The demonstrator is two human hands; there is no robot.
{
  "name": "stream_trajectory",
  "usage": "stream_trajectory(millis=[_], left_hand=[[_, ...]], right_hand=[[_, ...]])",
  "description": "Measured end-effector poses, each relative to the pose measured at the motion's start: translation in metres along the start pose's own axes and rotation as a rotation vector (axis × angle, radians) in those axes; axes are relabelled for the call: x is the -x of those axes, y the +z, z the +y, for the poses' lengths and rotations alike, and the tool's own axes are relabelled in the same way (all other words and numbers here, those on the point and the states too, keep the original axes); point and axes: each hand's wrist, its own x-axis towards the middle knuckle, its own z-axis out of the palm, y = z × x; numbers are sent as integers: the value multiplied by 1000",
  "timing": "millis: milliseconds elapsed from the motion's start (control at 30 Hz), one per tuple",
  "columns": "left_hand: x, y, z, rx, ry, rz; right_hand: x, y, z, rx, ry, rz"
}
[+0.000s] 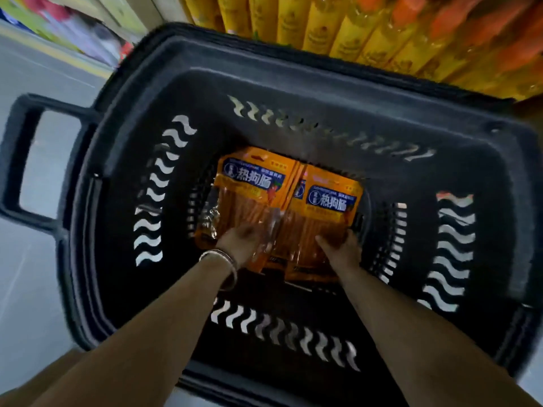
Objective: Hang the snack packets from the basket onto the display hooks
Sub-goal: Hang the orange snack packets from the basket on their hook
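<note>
my left grip [241, 240] rests on the left packet [249, 186], too blurred for me to tell whether it pinches. my right grip [342, 248] clasps the right packet [329, 201] at its 5 o'clock corner. both orange packets lie side by side on the black basket [293, 83] floor, with yellow bottles [352, 30] at 12 o'clock.

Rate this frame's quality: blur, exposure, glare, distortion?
Head view: basket interior underexposed, walls near black; bottles along the top smeared by motion blur; labels on left packet and right packet legible; glare on the left one's clear film; left hand soft, fingers unclear; right hand sharper, gripping the right packet's edge; wide-angle lens bows the basket rim.
</note>
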Motion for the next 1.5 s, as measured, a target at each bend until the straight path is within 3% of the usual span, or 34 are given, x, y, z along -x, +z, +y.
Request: stream_trajectory(millis=[100, 200, 333, 500, 700, 833, 967, 1100, 1200, 1267, 1367, 1433, 1500], left_hand=[[-14, -4, -7, 67, -29, 100], [-16, -3, -9, 131, -38, 99], [-17, -1, -11, 198, -17, 41], [-18, -6, -12, 238, -68, 71], [-14, -6, -10, 291, -72, 53], [-13, -6, -11, 254, -46, 39], [-10, -6, -11, 268, -40, 10], [-5, -9, -6, 367, -15, -97], [-12, -11, -11, 613, -25, -226], [-19, -10, -16, 722, -31, -219], [-24, -9, -22, 704, -78, -112], [-26, -10, -25, 745, -112, -78], [-26, -11, -26, 781, -163, -66]], right_hand=[[-10, 9, 6, 10, 59, -11], [-8, 18, 4, -7, 38, -6], [2, 29, -4, -287, 86, 134], [6, 17, -4, -414, 105, 212], [40, -17, -3, -384, -105, 288], [70, -28, -16, -233, -240, 356], [91, -34, -33, -246, -361, 145], [92, -24, -48, -499, -259, -99], [74, -8, -48, -559, -133, -313], [57, 2, -43, -506, -51, -306], [24, 7, -25, -429, 15, -67], [0, 6, -10, -256, 64, 72], [-16, 10, 1, 15, 103, 85]])
